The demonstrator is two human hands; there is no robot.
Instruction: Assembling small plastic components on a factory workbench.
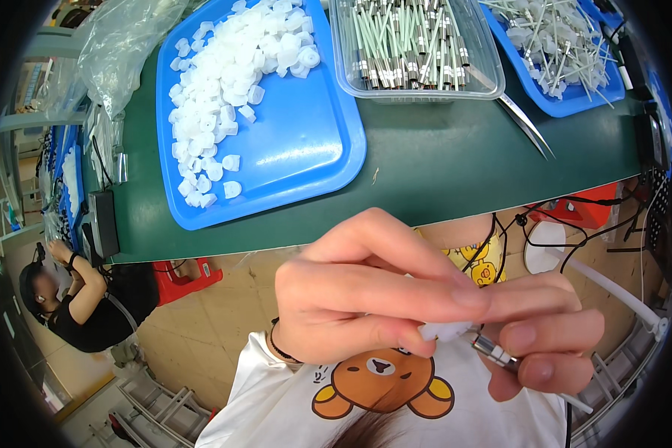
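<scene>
Hands close together above the shirt: left hand [358, 295] pinches a white plastic cap [444, 330]; right hand [545, 336] grips a metal-tipped rod [493, 351] touching it.

- A single head-worn fisheye camera is looking steeply down over the wearer's chest, taking in the green table [440, 172] ahead.
- It is sitting very near the left hand [358, 291] and right hand [545, 336], which are filling the lower centre.
- Straight table edges are bending toward the dark rim.
- The floor and a seated person [75, 299] are showing at far left.
</scene>
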